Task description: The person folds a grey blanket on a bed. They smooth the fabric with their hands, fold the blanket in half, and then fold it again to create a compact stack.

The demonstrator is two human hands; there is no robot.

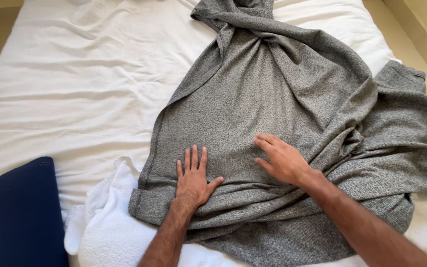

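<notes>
Nearest you, your left hand [192, 182] and right hand [281, 159] lie flat and open, gripping nothing, smoothing the grey sweater [292, 123] spread on the white bed [75, 84]; beyond, bunched folds likely need flattening next.

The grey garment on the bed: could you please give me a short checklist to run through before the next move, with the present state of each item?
1. Left hand flat on the grey garment, fingers spread: ok.
2. Right hand resting on the garment, apart from the left: ok.
3. Fabric between the hands smooth: ok.
4. Right side of the garment flat: not ok, it is bunched in folds.
5. Garment clear of the white towel: not ok, its lower left edge lies over it.
6. Dark blue cloth apart from the garment: ok.
</notes>
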